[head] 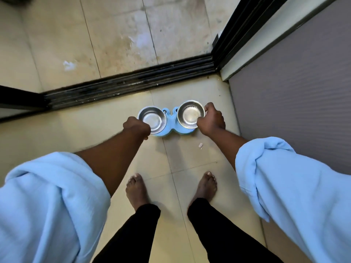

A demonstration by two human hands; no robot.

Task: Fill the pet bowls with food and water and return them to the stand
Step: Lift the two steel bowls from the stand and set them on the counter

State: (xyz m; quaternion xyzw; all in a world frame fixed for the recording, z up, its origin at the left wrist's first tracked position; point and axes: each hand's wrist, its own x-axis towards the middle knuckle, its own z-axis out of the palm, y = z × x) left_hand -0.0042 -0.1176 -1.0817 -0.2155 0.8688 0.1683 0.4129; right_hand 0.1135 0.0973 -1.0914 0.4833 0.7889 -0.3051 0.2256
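Observation:
A light blue pet bowl stand (171, 121) sits on the tiled floor ahead of my bare feet. Two empty steel bowls are over it. My left hand (137, 128) grips the near-left rim of the left bowl (152, 119). On the right bowl (190, 113), my right hand (211, 119) holds the right rim. The right bowl looks tilted and slightly raised above its slot. Whether the left bowl rests in the stand I cannot tell.
A dark sliding-door track (129, 83) crosses the floor just beyond the stand. A grey wall (294, 88) rises close on the right. A small pale scrap (200, 146) lies on the tile near the stand.

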